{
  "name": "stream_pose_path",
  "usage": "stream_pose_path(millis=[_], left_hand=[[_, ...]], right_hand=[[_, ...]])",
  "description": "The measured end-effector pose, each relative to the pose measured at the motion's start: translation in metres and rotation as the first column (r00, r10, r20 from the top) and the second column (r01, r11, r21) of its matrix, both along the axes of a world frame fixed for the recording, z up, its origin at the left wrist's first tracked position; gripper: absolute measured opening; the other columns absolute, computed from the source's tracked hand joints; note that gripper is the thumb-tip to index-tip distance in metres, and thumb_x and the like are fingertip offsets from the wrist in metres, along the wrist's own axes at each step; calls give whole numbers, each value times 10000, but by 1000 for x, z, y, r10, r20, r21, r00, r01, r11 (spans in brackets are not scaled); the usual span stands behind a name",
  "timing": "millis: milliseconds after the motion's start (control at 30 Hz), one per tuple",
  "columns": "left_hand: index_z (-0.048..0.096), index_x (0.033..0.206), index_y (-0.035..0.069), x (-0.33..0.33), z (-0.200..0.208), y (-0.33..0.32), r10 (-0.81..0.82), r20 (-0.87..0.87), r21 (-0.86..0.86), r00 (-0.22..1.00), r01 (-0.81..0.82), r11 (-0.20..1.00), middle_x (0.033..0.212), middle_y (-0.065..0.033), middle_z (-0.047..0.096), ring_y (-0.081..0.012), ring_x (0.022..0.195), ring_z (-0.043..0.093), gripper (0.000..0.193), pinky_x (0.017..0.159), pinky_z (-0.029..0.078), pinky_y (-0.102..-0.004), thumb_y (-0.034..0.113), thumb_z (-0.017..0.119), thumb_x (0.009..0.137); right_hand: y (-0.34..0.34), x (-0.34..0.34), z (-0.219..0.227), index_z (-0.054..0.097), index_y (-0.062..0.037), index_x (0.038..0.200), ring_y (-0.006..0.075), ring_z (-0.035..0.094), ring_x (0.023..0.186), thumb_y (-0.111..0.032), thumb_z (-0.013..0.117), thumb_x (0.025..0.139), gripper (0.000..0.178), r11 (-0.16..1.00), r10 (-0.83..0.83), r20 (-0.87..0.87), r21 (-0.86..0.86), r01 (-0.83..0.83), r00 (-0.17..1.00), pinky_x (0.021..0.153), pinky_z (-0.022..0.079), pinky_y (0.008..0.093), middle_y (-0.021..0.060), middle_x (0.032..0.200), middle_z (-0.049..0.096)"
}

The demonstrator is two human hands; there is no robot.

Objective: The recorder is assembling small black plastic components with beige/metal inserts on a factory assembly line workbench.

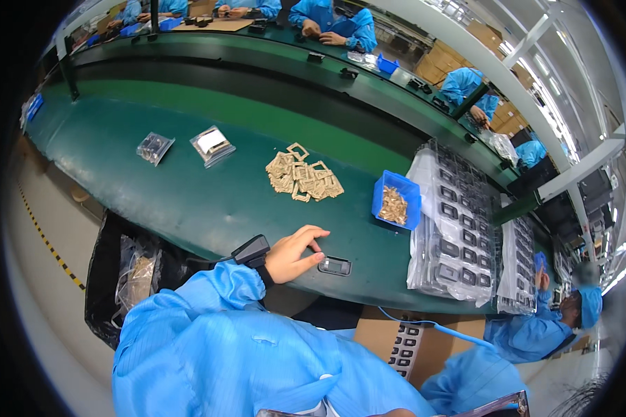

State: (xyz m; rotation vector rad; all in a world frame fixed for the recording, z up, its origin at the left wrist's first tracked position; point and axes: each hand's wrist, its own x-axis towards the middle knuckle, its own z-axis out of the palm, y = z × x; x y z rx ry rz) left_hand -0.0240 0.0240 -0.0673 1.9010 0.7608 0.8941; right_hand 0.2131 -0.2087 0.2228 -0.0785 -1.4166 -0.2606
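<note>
My left hand [293,254] reaches over the near edge of the green bench, thumb and fingers apart, with nothing held. Its thumb tip is beside a small black rectangular frame with a grey middle [335,265], which lies flat; whether they touch I cannot tell. A black band with a dark box-like piece [251,250] sits at my left wrist. Beyond the hand lies a loose pile of beige rectangular frames [305,175]. To its right stands a blue bin [416,208] holding small brass-coloured pieces [394,206]. My right sleeve [474,379] shows at the lower right; that hand is out of sight.
Clear trays of black frames [459,229] stand at the right. Two small plastic bags [155,148] [213,144] lie at the back left. A black-lined bin [104,292] is below the bench. A blue cord [438,325] runs to my right sleeve. Co-workers [335,26] sit opposite.
</note>
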Motion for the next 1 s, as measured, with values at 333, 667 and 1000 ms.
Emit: stream_pose_path(millis=[333,667,1000], left_hand=[[508,1318,10,-4,5,-3,-36,-10,-9,999,36,999,1301,-144,501,-217,1017,614,386,910,492,-342,169,550,968],[505,1335,32,-5,-4,3,-95,130,-16,987,98,995,1318,-118,490,-198,1019,606,441,888,471,-327,330,515,1010],[641,1193,66,8,2,0,76,-230,270,970,-11,963,1134,-91,649,-306,1064,584,575,928,480,-391,241,856,688]], right_hand=[[50,-45,-86,578,-87,942,189,481,1081,-23,683,835,163,978,-70,-68,-200,55,995,870,454,372,29,997,525],[71,-29,-70,585,-104,1244,208,536,1151,-66,590,952,294,289,935,230,-56,-956,269,1033,441,379,53,1225,580],[94,-9,-122,585,-81,780,182,504,736,-8,646,797,97,815,473,-75,-343,-468,878,638,444,295,39,797,503]])
